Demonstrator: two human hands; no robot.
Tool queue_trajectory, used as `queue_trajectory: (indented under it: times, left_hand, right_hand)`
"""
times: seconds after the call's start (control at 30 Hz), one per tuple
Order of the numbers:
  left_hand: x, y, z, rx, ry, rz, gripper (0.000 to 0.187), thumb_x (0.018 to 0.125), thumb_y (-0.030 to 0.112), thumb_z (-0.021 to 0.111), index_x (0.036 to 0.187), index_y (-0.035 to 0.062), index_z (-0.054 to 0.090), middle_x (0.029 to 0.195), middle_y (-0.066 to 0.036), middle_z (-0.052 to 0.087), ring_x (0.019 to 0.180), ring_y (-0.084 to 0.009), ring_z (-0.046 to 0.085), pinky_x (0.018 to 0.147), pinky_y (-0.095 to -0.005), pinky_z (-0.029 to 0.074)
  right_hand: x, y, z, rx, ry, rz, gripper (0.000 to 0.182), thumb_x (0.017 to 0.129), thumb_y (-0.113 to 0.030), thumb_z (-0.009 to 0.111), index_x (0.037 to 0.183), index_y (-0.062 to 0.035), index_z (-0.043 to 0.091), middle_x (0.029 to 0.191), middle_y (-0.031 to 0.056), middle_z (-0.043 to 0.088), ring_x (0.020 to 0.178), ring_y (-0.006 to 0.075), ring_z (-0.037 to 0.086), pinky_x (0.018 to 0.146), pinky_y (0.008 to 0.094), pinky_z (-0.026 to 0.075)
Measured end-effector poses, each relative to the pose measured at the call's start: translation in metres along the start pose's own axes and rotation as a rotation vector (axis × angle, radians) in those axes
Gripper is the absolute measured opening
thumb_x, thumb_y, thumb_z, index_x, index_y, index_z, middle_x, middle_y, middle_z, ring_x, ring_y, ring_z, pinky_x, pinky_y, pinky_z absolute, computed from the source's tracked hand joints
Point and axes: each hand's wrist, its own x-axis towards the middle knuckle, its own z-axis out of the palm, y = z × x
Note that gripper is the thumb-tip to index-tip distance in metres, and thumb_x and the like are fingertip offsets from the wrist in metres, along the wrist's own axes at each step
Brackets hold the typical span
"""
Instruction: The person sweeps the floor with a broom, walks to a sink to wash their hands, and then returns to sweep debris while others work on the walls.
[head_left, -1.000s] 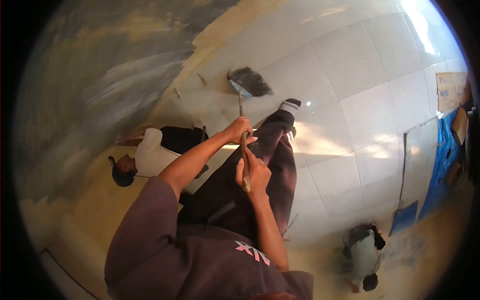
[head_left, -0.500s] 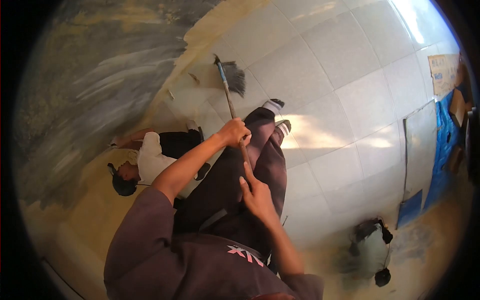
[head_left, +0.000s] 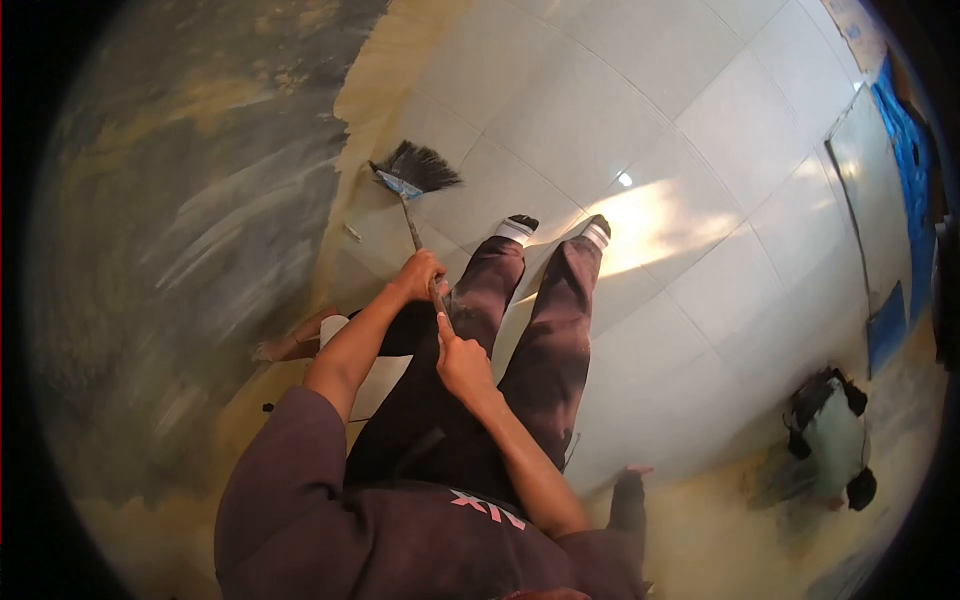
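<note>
Clearly, one black-bristled broom (head_left: 420,168), its head far left over pale floor tiles (head_left: 560,120), is gripped by the left hand (head_left: 419,276) and right hand (head_left: 464,367); one person (head_left: 303,335) is partly hidden left, another person (head_left: 836,438) seen right.

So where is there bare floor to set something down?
The pale floor tiles look bare between the dark right trouser leg and the flat grey board, and beyond the white-banded black socks, right of the black-bristled, brown-handled broom. It is crowded by the left leg: the left hand and right hand grip the broom, with a co-worker's arm close by.
</note>
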Motion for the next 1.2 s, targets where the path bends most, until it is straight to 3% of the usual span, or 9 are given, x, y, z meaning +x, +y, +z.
queue_trajectory:
  times: [0.2, 0.37, 0.47, 0.67, 0.9, 0.97, 1.0, 1.07, 1.2]
  left_hand:
    - [-0.048, -0.043, 0.009, 0.005, -0.284, -0.202, 0.027, 0.057, 0.026, 0.066, 0.057, 0.0013, 0.057, 0.058, -0.018, 0.056, 0.059, -0.0371, 0.055, 0.057, -0.0436, 0.045]
    - [-0.097, -0.104, 0.063, -0.015, -0.247, -0.214, 0.024, 0.063, 0.026, 0.066, 0.061, 0.0025, 0.062, 0.062, -0.019, 0.059, 0.060, -0.0375, 0.057, 0.059, -0.0409, 0.047]
    - [-0.088, -0.053, 0.031, -0.003, -0.156, -0.235, 0.021, 0.067, 0.022, 0.064, 0.061, 0.0025, 0.059, 0.061, -0.018, 0.058, 0.060, -0.0369, 0.057, 0.061, -0.0406, 0.045]
    - [-0.070, 0.099, -0.015, -0.132, 0.327, 0.015, 0.017, 0.070, 0.016, 0.060, 0.060, 0.0064, 0.051, 0.054, -0.012, 0.050, 0.052, -0.0323, 0.050, 0.055, -0.0404, 0.038]
    - [-0.071, 0.080, 0.049, -0.238, 0.385, 0.097, 0.014, 0.069, 0.013, 0.060, 0.059, 0.0061, 0.054, 0.054, -0.011, 0.049, 0.054, -0.0297, 0.048, 0.058, -0.0373, 0.039]
    - [-0.075, 0.071, 0.047, -0.188, 0.268, 0.065, 0.015, 0.069, 0.016, 0.061, 0.059, 0.0051, 0.055, 0.055, -0.011, 0.051, 0.055, -0.0305, 0.049, 0.060, -0.0371, 0.040]
    - [-0.076, 0.070, 0.043, -0.178, 0.211, 0.041, 0.016, 0.068, 0.017, 0.061, 0.059, 0.0045, 0.055, 0.055, -0.012, 0.051, 0.055, -0.0310, 0.050, 0.060, -0.0375, 0.041]
    - [-0.087, 0.063, 0.041, -0.167, 0.043, -0.044, 0.019, 0.069, 0.018, 0.061, 0.059, 0.0032, 0.055, 0.056, -0.014, 0.051, 0.056, -0.0327, 0.051, 0.059, -0.0392, 0.041]
    - [-0.121, 0.012, 0.090, -0.155, -0.218, -0.145, 0.023, 0.071, 0.020, 0.059, 0.059, 0.0011, 0.054, 0.058, -0.019, 0.051, 0.060, -0.0370, 0.052, 0.058, -0.0442, 0.041]
  right_hand:
    - [0.030, 0.011, 0.072, 0.121, 0.085, -0.078, 0.037, 0.088, -0.018, 0.049, 0.124, -0.0126, 0.053, 0.075, 0.0256, 0.061, 0.072, 0.0445, 0.059, 0.069, 0.0528, 0.047]
    - [0.055, 0.027, 0.125, 0.103, 0.119, -0.108, 0.034, 0.088, -0.018, 0.049, 0.121, -0.0125, 0.056, 0.075, 0.0256, 0.061, 0.073, 0.0439, 0.059, 0.070, 0.0517, 0.047]
    - [0.023, 0.022, 0.096, 0.084, 0.100, -0.113, 0.034, 0.088, -0.018, 0.049, 0.121, -0.0133, 0.055, 0.073, 0.0248, 0.060, 0.071, 0.0435, 0.059, 0.068, 0.0511, 0.048]
    - [-0.119, -0.025, -0.012, -0.241, -0.022, 0.000, 0.048, 0.086, -0.019, 0.051, 0.133, -0.0152, 0.041, 0.065, 0.0198, 0.061, 0.057, 0.0365, 0.062, 0.052, 0.0488, 0.050]
    - [-0.107, -0.005, 0.070, -0.332, 0.030, 0.011, 0.055, 0.083, -0.012, 0.047, 0.136, -0.0036, 0.036, 0.065, 0.0171, 0.063, 0.056, 0.0319, 0.065, 0.050, 0.0446, 0.053]
    - [-0.099, -0.006, 0.075, -0.304, 0.039, -0.001, 0.052, 0.084, -0.011, 0.045, 0.135, -0.0011, 0.036, 0.065, 0.0174, 0.063, 0.056, 0.0330, 0.065, 0.051, 0.0445, 0.053]
    - [-0.097, -0.010, 0.070, -0.264, 0.007, 0.044, 0.064, 0.076, -0.012, 0.055, 0.137, -0.0035, 0.034, 0.068, 0.0190, 0.063, 0.061, 0.0341, 0.065, 0.056, 0.0440, 0.053]
    - [-0.088, -0.003, 0.070, -0.202, -0.032, 0.025, 0.065, 0.076, -0.013, 0.056, 0.136, -0.0042, 0.035, 0.073, 0.0208, 0.064, 0.065, 0.0358, 0.065, 0.060, 0.0448, 0.053]
    - [-0.034, 0.033, 0.108, -0.112, -0.057, 0.009, 0.060, 0.074, -0.014, 0.059, 0.131, -0.0063, 0.043, 0.080, 0.0237, 0.063, 0.076, 0.0394, 0.064, 0.069, 0.0471, 0.052]
